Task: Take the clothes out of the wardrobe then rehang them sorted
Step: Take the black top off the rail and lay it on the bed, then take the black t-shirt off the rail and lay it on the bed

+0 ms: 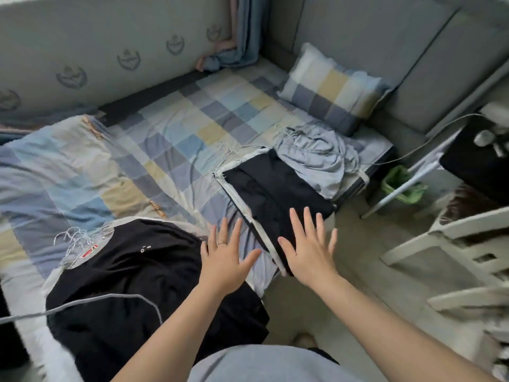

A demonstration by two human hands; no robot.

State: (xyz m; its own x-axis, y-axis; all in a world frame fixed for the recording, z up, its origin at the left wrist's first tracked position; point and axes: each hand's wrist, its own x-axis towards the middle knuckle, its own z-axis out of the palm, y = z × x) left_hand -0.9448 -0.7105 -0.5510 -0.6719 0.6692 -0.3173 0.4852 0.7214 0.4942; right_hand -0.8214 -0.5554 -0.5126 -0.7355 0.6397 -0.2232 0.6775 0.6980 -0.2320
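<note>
Count: two hands, three lots of clothes, two bunches of hangers and one pillow (333,89), all on or over the bed.
Clothes: the folded black stack (272,188) lies just in front of the pillow. The pale blue garment (316,155) is bunched between the two and overlaps the stack's far end. The big black heap (132,277) lies well to the pillow's left, nearest the camera.
Hangers: one thin wire bunch (74,238) is at the heap's collar end. The second bunch (234,153) lies just left of the stack, on the pillow's near side.
Textures: the black cloth is soft and matte, and the stack has pale trim along its edges. The blue garment is crumpled into ridges. The pillow is plump, in blue, grey and yellow checks, and the bedsheet (179,128) under it carries the same checks.
Left hand (224,257): palm down, fingers straight and fanned, holding nothing. It has a ring (221,243) on one finger and sits over the sheet between heap and stack.
Right hand (309,246): also flat and spread, gripping nothing, over the stack's corner farthest from the pillow. Whether it presses the cloth, I can't tell.
Arms: both bare forearms are stretched forward.
Extras: a grey cord (110,299) arcs across the heap.
</note>
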